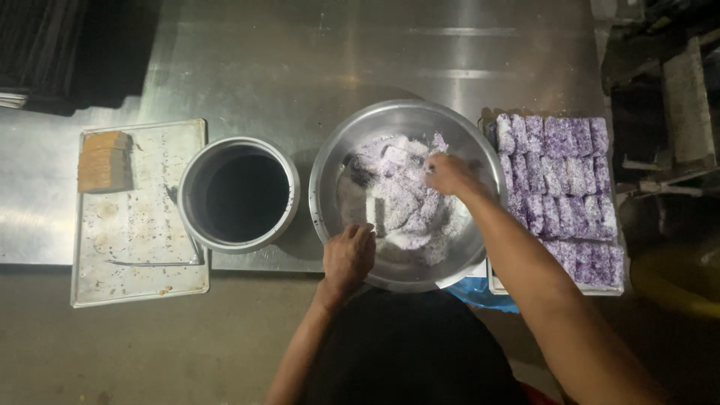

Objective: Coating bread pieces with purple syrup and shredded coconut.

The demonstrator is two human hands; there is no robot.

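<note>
A wide steel bowl [337,161] sits on the metal table, holding several purple cake pieces buried in white shredded coating [401,199]. My left hand [347,257] rests on the bowl's near rim, fingers curled over the edge. My right hand [448,174] reaches into the bowl at its far right side, fingers closed among the coated pieces; whether it grips one is hidden. Right of the bowl, a tray [559,187] carries rows of purple coated pieces.
A round pot [238,193] of dark liquid stands left of the bowl. Further left is a flat tray [139,225] with a stack of brown cake slices [105,161] and a knife. Something blue [484,292] lies under the bowl's near right edge.
</note>
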